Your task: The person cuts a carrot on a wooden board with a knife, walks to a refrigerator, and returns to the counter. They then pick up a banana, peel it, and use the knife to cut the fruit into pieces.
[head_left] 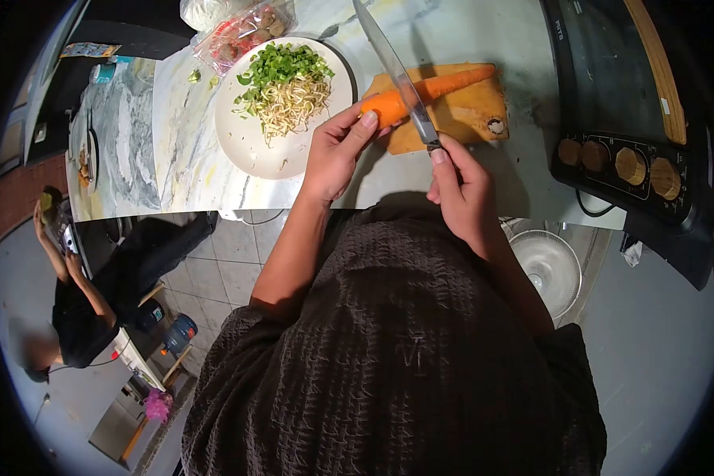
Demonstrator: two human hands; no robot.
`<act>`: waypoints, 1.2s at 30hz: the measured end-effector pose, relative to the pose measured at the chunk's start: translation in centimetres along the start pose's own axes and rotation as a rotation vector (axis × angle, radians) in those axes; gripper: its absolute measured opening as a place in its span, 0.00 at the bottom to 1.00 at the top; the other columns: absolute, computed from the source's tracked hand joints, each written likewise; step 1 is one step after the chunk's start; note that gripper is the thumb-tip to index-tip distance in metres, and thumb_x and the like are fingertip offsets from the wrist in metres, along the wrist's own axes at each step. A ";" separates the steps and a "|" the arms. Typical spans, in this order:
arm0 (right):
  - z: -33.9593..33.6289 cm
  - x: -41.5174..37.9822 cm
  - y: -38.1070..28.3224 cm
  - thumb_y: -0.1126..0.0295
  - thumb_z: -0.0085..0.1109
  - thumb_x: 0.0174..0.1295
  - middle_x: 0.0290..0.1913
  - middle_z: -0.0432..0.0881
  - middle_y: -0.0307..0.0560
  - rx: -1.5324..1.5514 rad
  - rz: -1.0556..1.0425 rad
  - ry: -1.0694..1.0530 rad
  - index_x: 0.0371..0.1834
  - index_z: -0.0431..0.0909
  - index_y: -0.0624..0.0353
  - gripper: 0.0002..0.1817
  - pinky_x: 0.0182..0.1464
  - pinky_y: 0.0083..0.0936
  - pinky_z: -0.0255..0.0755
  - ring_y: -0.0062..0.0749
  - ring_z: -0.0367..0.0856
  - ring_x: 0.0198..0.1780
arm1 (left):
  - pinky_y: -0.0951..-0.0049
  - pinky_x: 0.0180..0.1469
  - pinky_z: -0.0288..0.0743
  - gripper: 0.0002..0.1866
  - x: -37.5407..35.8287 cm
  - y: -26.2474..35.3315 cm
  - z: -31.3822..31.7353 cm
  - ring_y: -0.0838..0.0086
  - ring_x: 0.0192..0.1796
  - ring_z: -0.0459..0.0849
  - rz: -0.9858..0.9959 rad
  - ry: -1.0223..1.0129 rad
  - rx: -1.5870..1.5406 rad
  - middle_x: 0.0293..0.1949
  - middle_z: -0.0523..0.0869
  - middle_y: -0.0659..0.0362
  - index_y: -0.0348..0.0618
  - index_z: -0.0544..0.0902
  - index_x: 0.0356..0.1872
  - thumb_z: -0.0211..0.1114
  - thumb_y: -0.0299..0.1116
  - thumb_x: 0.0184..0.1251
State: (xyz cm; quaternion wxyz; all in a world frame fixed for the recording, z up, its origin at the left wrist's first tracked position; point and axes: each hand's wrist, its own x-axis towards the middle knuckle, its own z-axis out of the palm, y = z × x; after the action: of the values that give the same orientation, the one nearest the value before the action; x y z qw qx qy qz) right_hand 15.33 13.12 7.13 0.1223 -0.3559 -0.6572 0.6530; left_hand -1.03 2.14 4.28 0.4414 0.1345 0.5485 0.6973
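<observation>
My left hand is closed around the thick end of an orange carrot, whose thin end points off to the right. In my right hand is the handle of a knife, its long blade slanting up and to the left across the carrot. Beneath both lies a wooden cutting board with a hole near its lower right corner. Left of the board, a white plate bears chopped greens and bean sprouts.
Clear bags of food lie behind the plate on the marble-patterned counter. A countertop oven with round knobs stands at the right. Below the counter is a metal strainer. Another person is at the far left.
</observation>
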 end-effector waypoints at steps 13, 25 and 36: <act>0.2 -0.7 -0.6 0.74 0.58 0.68 0.38 0.80 0.52 -0.438 -0.512 0.092 0.60 0.79 0.61 0.17 0.38 0.33 0.76 0.43 0.83 0.36 | 0.65 0.66 0.75 0.23 -0.3 -0.2 0.3 0.67 0.59 0.82 0.016 -0.015 -0.047 0.59 0.81 0.48 0.27 0.73 0.65 0.58 0.33 0.78; 0.7 -1.2 -0.3 0.75 0.59 0.67 0.37 0.79 0.51 -0.478 -0.497 0.134 0.62 0.79 0.60 0.19 0.37 0.34 0.76 0.43 0.81 0.34 | 0.64 0.66 0.76 0.23 -0.5 -0.4 0.5 0.66 0.58 0.82 0.042 -0.010 -0.008 0.59 0.82 0.47 0.26 0.75 0.64 0.61 0.33 0.76; 0.8 -1.0 -0.3 0.75 0.60 0.67 0.36 0.78 0.52 -0.504 -0.495 0.158 0.62 0.79 0.59 0.20 0.36 0.36 0.75 0.46 0.81 0.33 | 0.64 0.66 0.76 0.23 -0.5 -0.6 0.6 0.66 0.58 0.82 0.034 0.005 0.058 0.59 0.82 0.48 0.28 0.75 0.64 0.62 0.33 0.75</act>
State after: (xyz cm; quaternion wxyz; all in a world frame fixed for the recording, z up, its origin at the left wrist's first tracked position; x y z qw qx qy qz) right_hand 15.46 11.86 7.65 0.2355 -0.2544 -0.8523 0.3918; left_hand -0.09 2.13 4.12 0.4239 0.1547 0.5673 0.6889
